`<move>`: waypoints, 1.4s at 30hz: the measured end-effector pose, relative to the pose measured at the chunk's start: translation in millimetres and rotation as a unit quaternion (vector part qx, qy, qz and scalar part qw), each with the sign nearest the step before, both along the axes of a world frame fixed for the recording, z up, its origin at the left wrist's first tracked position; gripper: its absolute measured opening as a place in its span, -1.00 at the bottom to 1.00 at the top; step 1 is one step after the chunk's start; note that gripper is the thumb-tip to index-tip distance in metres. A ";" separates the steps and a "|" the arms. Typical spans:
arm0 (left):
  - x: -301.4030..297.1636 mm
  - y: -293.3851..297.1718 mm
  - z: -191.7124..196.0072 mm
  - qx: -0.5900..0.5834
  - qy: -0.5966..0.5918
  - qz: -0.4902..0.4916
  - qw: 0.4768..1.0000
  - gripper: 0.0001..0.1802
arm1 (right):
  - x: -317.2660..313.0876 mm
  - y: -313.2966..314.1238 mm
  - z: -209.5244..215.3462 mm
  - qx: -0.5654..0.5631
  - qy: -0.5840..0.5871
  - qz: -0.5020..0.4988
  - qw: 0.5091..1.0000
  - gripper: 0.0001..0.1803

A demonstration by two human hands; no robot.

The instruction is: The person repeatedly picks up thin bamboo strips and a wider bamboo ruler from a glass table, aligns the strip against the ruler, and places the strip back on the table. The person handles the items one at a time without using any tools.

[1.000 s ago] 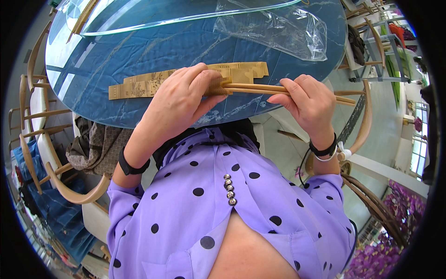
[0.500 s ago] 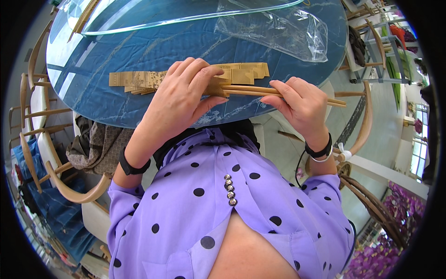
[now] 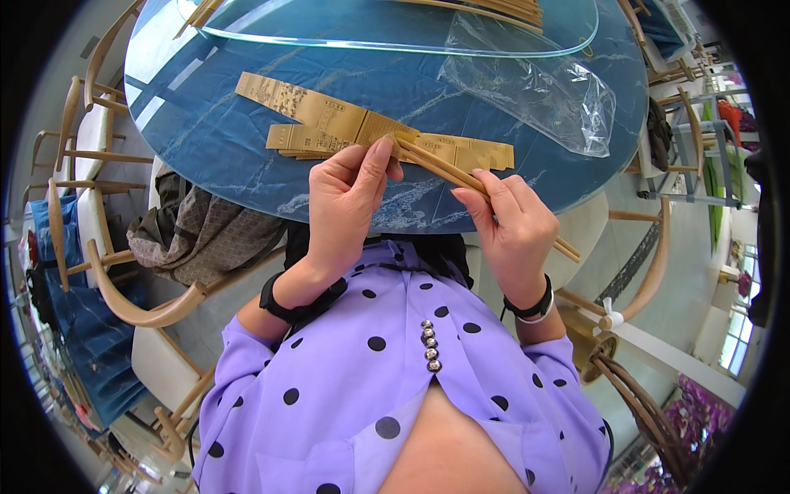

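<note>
A pair of wooden chopsticks (image 3: 444, 170) slants above the table's near edge, upper ends at the mouth of a gold paper sleeve (image 3: 321, 114). The left hand (image 3: 341, 198) pinches that sleeve between thumb and fingers; the right hand (image 3: 518, 230) grasps the chopsticks' shafts. Beneath lie more gold sleeves (image 3: 473, 152) on the blue round table (image 3: 193, 136), near a clear plastic bag (image 3: 547, 103) and glass turntable (image 3: 329, 44).
</note>
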State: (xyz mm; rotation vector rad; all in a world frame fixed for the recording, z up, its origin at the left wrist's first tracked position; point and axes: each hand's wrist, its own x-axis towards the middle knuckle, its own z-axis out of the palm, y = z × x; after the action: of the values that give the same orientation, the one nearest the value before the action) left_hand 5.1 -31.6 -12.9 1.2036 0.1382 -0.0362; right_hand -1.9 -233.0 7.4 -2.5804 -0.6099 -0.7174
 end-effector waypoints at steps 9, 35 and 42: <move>4.4 4.3 -4.9 0.045 -0.034 -0.061 0.997 -0.64 | -7.8 9.8 -6.0 0.013 0.009 -0.007 1.000 -0.65; 16.7 32.7 2.3 -0.062 -0.115 0.209 0.969 -0.72 | -10.1 -56.5 -14.4 0.329 0.208 0.061 0.919 -0.63; 17.1 29.5 4.3 -0.070 -0.118 0.200 0.970 -0.71 | -12.2 -52.2 -13.0 0.232 0.107 0.080 0.963 -0.72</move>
State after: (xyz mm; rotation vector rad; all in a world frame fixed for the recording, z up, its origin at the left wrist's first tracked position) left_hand 22.3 -2.1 -8.7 1.0121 0.1649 0.4422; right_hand -14.1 -285.2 -5.6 -2.1099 -0.5031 -0.4534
